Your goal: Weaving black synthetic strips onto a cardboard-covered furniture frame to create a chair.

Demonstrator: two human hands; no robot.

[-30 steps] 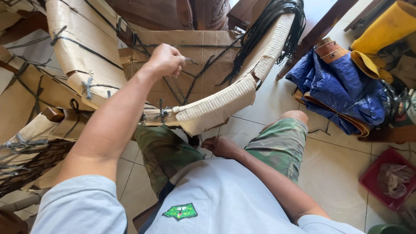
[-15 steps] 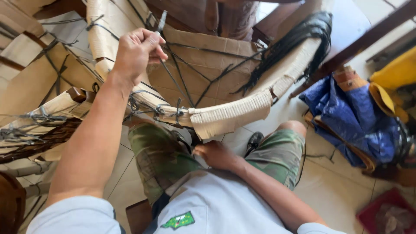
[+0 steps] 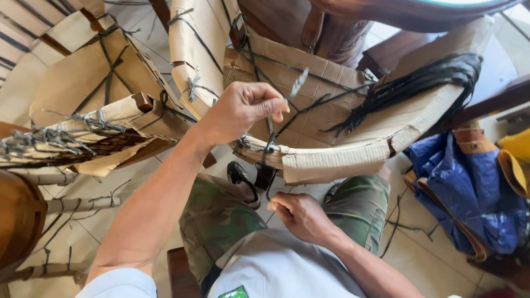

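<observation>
We see the left hand (image 3: 243, 110) lifted up, with its fingers (image 3: 273, 105) pinched together on a thin grey strap (image 3: 298, 84). The strap's loose end sticks up just past the fingertips, and the rest of it runs down from the hand to the chair frame wrapped in cardboard (image 3: 331, 163) right under it, where it is tied around the rim.

The right hand (image 3: 301, 215) sits lower down, near the person's lap, under that same rim. Its fingers are curled in close, almost a fist. We cannot tell if it grips anything.

Past the left hand, on the far side of the frame, a bundle of black straps (image 3: 419, 83) hangs over the cardboard. Off to the side of the right hand lies a blue cloth (image 3: 469, 193) on the tiled floor (image 3: 408, 259).
</observation>
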